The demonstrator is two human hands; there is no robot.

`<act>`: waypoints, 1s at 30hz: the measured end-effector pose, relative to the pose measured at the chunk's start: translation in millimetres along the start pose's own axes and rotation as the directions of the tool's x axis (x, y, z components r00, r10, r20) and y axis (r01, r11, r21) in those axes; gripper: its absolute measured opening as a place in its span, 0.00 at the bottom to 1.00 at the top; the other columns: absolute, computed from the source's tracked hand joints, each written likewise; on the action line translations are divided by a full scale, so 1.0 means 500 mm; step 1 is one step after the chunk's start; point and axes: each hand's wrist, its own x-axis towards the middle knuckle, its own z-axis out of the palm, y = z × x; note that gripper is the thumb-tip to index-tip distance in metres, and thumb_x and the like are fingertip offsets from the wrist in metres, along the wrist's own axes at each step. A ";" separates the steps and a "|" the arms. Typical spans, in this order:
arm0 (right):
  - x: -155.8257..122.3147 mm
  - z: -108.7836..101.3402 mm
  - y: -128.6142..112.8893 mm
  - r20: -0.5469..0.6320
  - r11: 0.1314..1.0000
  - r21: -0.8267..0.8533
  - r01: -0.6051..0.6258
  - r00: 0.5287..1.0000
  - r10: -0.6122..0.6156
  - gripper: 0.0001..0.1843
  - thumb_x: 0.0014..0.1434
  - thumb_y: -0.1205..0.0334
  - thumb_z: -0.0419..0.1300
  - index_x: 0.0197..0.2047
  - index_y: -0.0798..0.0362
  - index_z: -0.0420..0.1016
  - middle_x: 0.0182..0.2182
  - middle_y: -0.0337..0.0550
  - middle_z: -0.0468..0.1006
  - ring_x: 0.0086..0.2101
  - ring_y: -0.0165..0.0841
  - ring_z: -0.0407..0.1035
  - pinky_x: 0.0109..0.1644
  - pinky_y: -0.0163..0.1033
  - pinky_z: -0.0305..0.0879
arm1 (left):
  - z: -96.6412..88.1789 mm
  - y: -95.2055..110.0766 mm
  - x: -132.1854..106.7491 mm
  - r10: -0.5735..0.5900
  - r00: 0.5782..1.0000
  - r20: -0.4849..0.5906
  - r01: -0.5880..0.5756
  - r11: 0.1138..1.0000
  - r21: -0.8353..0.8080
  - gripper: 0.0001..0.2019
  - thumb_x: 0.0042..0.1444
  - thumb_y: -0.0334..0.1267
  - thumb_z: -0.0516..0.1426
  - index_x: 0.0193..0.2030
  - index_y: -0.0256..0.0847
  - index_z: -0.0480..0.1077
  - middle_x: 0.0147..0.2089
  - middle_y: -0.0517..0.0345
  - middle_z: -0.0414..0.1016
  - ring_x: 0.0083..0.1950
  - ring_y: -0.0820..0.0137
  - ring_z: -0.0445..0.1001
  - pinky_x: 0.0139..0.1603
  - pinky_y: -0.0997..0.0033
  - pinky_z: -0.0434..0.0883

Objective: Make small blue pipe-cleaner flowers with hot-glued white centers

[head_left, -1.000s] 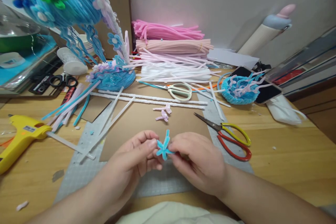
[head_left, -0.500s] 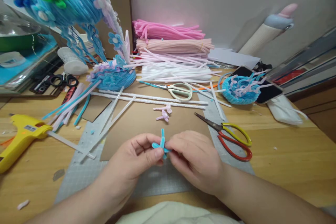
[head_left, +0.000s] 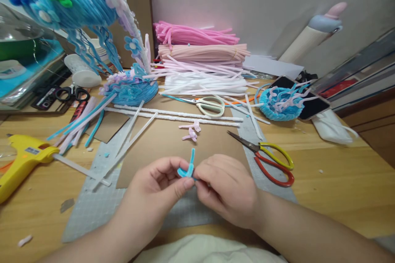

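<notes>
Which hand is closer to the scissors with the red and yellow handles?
Right. The right hand is left of the scissors and a little nearer the person, not touching them; the left hand is farther left, at the light-blue fuzzy piece.

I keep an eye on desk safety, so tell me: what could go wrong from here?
The left hand and right hand pinch the small blue piece, so its fuzzy arms might get bent or flattened.

The red-and-yellow scissors lie beside the right hand with bare blades; a careless reach could catch them.

Two small pink pieces sit loose just beyond the fingers and may get knocked.
</notes>
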 end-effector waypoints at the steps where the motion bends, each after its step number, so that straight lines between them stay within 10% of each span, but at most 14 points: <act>1: -0.001 0.000 -0.001 -0.002 0.999 0.034 -0.028 1.000 0.028 0.05 0.59 0.70 0.52 0.33 0.54 0.68 0.25 0.40 0.73 0.26 0.29 0.63 0.31 0.35 0.59 | 0.000 -0.001 -0.001 0.018 1.000 -0.003 -0.018 1.000 0.008 0.06 0.43 0.32 0.66 0.29 0.40 0.74 0.26 0.65 0.75 0.28 0.77 0.70 0.31 0.81 0.68; 6: 0.003 0.004 -0.014 0.037 0.885 0.310 -0.348 0.934 0.354 0.05 0.54 0.70 0.55 0.28 0.54 0.69 0.20 0.34 0.68 0.21 0.24 0.60 0.25 0.30 0.56 | -0.004 -0.008 -0.005 0.114 0.993 0.012 -0.115 0.987 0.110 0.04 0.47 0.33 0.63 0.32 0.43 0.74 0.30 0.64 0.76 0.31 0.75 0.72 0.33 0.81 0.69; 11: 0.020 0.005 -0.018 0.408 0.323 0.615 -0.720 0.640 0.651 0.03 0.49 0.67 0.57 0.25 0.53 0.66 0.16 0.31 0.64 0.16 0.22 0.55 0.18 0.28 0.51 | -0.008 -0.016 -0.002 0.178 0.984 0.032 -0.180 0.956 0.230 0.04 0.50 0.34 0.62 0.34 0.44 0.74 0.32 0.63 0.75 0.33 0.74 0.73 0.34 0.79 0.69; 17: 0.019 0.007 0.007 0.784 -0.407 0.611 -0.679 0.448 0.430 0.05 0.48 0.67 0.58 0.25 0.55 0.64 0.13 0.27 0.60 0.12 0.17 0.45 0.17 0.27 0.40 | -0.016 -0.022 0.001 0.301 0.944 0.133 -0.328 0.827 0.456 0.04 0.55 0.34 0.58 0.36 0.46 0.72 0.35 0.63 0.75 0.36 0.73 0.73 0.37 0.76 0.68; 21: 0.013 0.013 0.025 0.888 -0.623 0.450 -0.640 0.395 0.235 0.06 0.49 0.70 0.57 0.26 0.55 0.61 0.15 0.26 0.57 0.13 0.16 0.44 0.18 0.26 0.41 | -0.020 -0.024 0.008 0.314 0.930 0.191 -0.366 0.765 0.530 0.04 0.57 0.35 0.56 0.38 0.46 0.71 0.36 0.61 0.74 0.38 0.70 0.73 0.39 0.72 0.69; 25: 0.011 0.011 0.022 0.816 -0.354 0.571 -0.741 0.464 0.346 0.04 0.54 0.64 0.57 0.29 0.55 0.64 0.17 0.30 0.62 0.13 0.18 0.49 0.17 0.27 0.43 | -0.021 -0.015 0.011 0.297 0.936 0.188 -0.351 0.802 0.484 0.04 0.56 0.34 0.56 0.38 0.45 0.71 0.36 0.61 0.74 0.39 0.70 0.73 0.40 0.72 0.69; 28: 0.009 0.000 0.015 0.454 0.319 0.652 -0.687 0.692 0.562 0.06 0.56 0.64 0.56 0.39 0.54 0.68 0.27 0.39 0.71 0.21 0.25 0.62 0.22 0.30 0.56 | -0.022 -0.003 0.007 0.248 0.955 0.160 -0.294 0.850 0.437 0.04 0.56 0.35 0.57 0.38 0.43 0.72 0.37 0.59 0.74 0.40 0.69 0.73 0.41 0.71 0.69; 30: 0.008 -0.009 0.014 0.201 0.733 0.510 -0.450 0.891 0.407 0.11 0.57 0.69 0.56 0.44 0.52 0.69 0.35 0.43 0.73 0.31 0.30 0.67 0.32 0.34 0.64 | -0.022 0.002 0.004 0.177 0.969 0.170 -0.232 0.885 0.404 0.04 0.56 0.35 0.57 0.39 0.42 0.71 0.38 0.58 0.74 0.40 0.68 0.72 0.42 0.70 0.69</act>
